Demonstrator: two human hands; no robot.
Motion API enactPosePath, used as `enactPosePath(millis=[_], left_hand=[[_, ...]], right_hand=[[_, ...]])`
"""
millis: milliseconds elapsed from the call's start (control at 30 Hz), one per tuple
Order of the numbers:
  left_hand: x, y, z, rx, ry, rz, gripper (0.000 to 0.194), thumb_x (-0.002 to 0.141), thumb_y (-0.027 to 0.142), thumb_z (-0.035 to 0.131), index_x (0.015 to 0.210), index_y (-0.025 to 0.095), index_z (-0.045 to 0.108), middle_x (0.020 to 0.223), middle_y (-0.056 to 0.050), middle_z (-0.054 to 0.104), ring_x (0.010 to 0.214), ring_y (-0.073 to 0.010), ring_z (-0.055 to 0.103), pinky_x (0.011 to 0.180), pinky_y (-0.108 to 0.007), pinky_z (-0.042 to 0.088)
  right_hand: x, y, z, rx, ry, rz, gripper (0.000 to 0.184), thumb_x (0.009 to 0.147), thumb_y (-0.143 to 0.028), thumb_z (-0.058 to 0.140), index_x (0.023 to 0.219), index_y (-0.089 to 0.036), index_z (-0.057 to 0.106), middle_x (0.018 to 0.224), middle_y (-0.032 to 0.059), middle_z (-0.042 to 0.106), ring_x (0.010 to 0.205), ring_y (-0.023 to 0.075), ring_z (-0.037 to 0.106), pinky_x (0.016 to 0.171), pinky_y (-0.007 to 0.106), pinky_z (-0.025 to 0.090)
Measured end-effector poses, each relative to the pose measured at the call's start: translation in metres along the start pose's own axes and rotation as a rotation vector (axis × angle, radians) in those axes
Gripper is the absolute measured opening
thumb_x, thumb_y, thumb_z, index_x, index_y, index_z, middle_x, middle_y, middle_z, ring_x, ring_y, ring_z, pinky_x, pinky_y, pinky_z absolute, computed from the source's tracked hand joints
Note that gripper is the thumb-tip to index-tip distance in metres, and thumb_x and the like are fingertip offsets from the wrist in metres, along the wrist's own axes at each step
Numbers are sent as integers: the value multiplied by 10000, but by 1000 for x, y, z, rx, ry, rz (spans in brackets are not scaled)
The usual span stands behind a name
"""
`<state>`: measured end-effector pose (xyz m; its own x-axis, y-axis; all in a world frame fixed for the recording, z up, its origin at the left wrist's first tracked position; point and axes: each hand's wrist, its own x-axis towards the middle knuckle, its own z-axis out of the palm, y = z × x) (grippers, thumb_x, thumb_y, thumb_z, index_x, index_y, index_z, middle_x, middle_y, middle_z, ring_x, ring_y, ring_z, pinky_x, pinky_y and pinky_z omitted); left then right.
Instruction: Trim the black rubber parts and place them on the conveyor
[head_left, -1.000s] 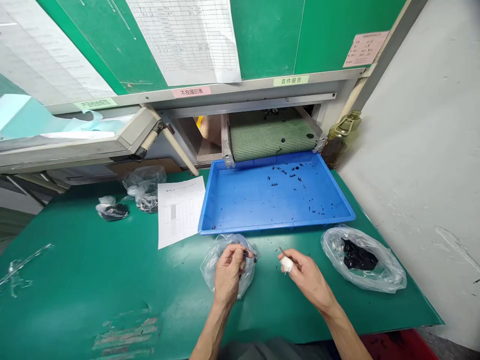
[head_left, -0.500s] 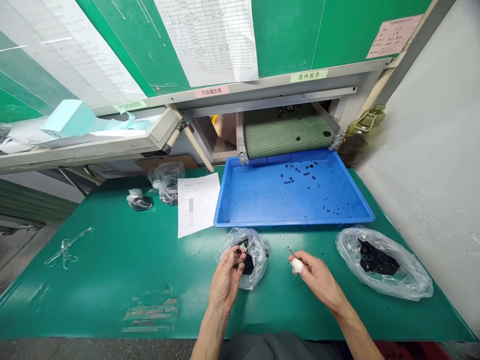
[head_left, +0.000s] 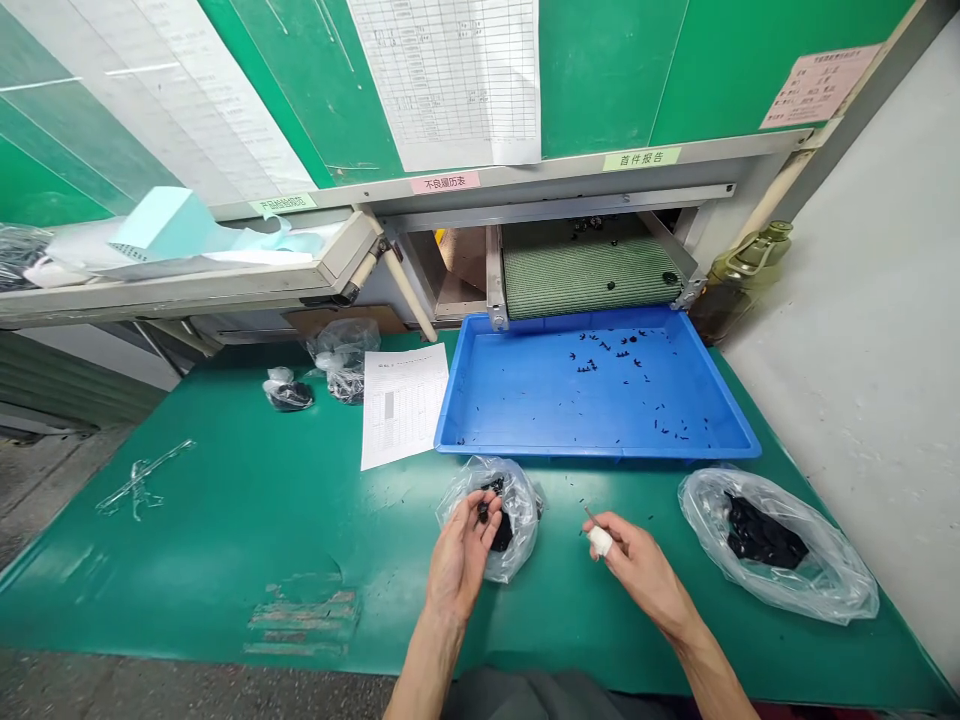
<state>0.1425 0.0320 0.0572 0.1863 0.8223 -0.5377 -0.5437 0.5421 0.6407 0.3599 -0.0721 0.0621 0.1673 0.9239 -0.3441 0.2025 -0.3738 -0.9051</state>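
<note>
My left hand [head_left: 459, 555] is over a clear plastic bag [head_left: 519, 560] of black parts. Its fingers are curled around a small round black part [head_left: 482, 512]. To the right, above the green tabletop, my right hand [head_left: 641, 565] is closed on a thin metal tool [head_left: 591, 516] whose tip points up and left. White tape wraps one of its digits. Tiny black bits lie by the tool's tip. A second clear bag [head_left: 844, 590] with black pieces [head_left: 765, 535] in it lies open, right of my right hand.
Beyond the bags lies a blue tray [head_left: 517, 440] with scattered black scraps, below the end of a green conveyor belt [head_left: 570, 270]. A printed sheet [head_left: 405, 405] and small bags [head_left: 289, 393] are left of the tray. A greenish bottle [head_left: 739, 285] stands by the right wall.
The view has shifted slightly. The fingers of my left hand have moved a little around the black part. My right hand keeps its hold on the tool.
</note>
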Motion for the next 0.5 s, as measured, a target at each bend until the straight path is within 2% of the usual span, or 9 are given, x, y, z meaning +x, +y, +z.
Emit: enactPosePath(millis=[100, 233, 300, 367, 433, 500], left_hand=[[-1, 0, -2, 221, -1, 78, 233, 827, 377, 621, 911, 178, 709, 1034, -86, 703, 1091, -245, 598, 1016, -397, 418], [-1, 6, -3, 728, 28, 210, 336, 782, 489, 625, 972, 220, 691, 1114, -74, 690, 1218, -289, 491, 1088, -443, 291], [0, 10, 2, 878, 45, 283, 368, 790, 526, 585, 1017, 248, 669, 1167, -61, 669, 1235, -297, 473, 1074, -449, 302], [-1, 11, 14, 970, 39, 327, 382, 804, 546, 547, 1049, 272, 650, 1168, -51, 668, 1195, -297, 505, 1039, -445, 344], [-5, 5, 33, 1041, -72, 308, 378, 818, 541, 529, 1059, 275, 647, 1124, -53, 685, 1110, -288, 564, 992, -424, 392], [-13, -8, 55, 1080, -302, 233, 366, 840, 516, 516, 1073, 267, 649, 1086, -59, 698, 1028, -267, 604, 937, -385, 433]], right_hand=[[2, 3, 3, 10, 23, -8, 269, 859, -371, 442, 959, -197, 621, 713, 2, 586, 594, 144, 467, 533, 243, 340], [7, 4, 5, 61, 100, -40, 232, 831, -352, 486, 838, -184, 646, 663, -8, 527, 564, 125, 415, 518, 241, 298], [9, 2, 3, 210, 128, -40, 242, 823, -393, 528, 824, -179, 641, 592, -32, 446, 513, 105, 345, 479, 233, 245], [12, -4, -1, 473, 157, -51, 283, 819, -452, 564, 865, -180, 626, 548, -63, 358, 475, 87, 270, 455, 226, 200], [15, -13, -7, 773, 214, -111, 310, 830, -487, 578, 907, -188, 608, 564, -77, 325, 466, 72, 221, 449, 220, 192], [19, -24, -14, 1008, 288, -190, 292, 851, -481, 576, 922, -199, 602, 598, -78, 318, 464, 64, 192, 442, 213, 206]])
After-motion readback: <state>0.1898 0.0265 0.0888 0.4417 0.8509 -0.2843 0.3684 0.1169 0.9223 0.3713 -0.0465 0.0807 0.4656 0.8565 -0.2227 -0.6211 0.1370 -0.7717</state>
